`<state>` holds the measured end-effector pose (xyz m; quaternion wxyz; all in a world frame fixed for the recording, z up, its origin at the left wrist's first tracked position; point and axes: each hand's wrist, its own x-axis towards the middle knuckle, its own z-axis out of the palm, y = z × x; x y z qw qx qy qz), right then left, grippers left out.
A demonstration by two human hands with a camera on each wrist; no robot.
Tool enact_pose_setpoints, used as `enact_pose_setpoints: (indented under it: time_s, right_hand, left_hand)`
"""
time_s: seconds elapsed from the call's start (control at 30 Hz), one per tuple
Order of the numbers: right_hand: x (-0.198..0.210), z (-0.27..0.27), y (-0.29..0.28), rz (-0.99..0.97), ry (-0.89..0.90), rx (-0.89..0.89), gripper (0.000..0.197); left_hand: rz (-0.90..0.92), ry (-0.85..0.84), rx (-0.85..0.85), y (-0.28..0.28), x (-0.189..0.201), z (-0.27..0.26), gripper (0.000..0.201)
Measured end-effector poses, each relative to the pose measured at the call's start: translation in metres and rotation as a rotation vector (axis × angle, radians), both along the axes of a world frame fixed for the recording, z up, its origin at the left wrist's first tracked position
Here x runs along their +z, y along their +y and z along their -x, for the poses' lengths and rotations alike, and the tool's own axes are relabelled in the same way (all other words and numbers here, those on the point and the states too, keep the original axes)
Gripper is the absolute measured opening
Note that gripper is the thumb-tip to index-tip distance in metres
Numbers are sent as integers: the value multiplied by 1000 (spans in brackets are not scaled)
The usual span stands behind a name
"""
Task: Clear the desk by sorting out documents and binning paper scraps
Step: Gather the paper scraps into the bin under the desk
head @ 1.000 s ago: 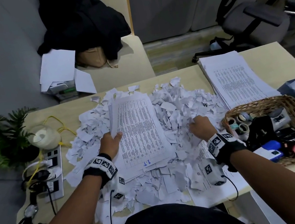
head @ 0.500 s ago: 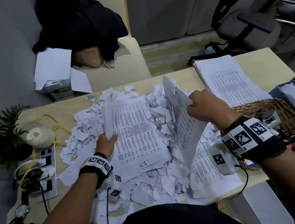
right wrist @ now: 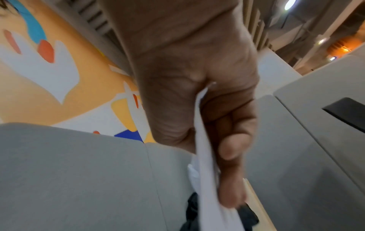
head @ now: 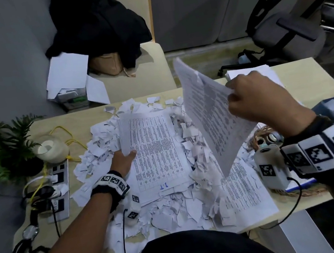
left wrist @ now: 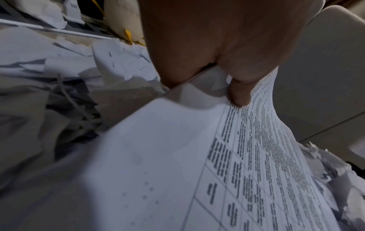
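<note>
item: printed sheets [head: 209, 119], pinched at their edge by right hand [head: 252, 98], hung tilted below the grip. left hand [head: 123, 160] gripped the printed stack [head: 154, 150] edge, thumb on top, torn paper scraps [head: 176, 209] around it. best carried clear of the scraps before setting down.

Both forearms bare, no sleeves in view. Dark top [head: 197, 252] at 6 o'clock of the head view. Left wrist: black band [head: 112, 186] with a row of white square tiles carrying black fiducial markers. Below it hangs a small white camera module [head: 134, 208], two more marker tiles on its housing, thin black cable [head: 125, 240] running back toward the body. Right wrist, 4 o'clock: same kit, black strap [head: 323, 156] with white marker tiles, white camera pod [head: 270, 169] with round top and one marker, black cable [head: 295, 199] looping off it.
</note>
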<state>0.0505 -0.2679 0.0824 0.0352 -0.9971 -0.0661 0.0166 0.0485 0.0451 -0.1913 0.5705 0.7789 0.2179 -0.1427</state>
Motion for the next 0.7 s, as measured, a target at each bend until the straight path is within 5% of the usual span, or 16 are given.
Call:
enact_pose_setpoints:
  time_s: [0.23, 0.43, 0.57, 0.7]
  right_hand:
    - [-50, -5, -1, -410, 138, -68, 37]
    - [-129, 10, 14, -900, 574, -249, 10]
    - [-199, 16, 30, -819, 703, -248, 13]
    - [-236, 19, 51, -622, 741, -226, 19]
  left_hand:
    - [72, 45, 39, 1, 9, 0, 37]
    - [169, 66, 157, 8, -3, 1, 76]
    - [284, 100, 222, 2, 18, 7, 66]
    - [243, 89, 195, -5, 27, 13, 92]
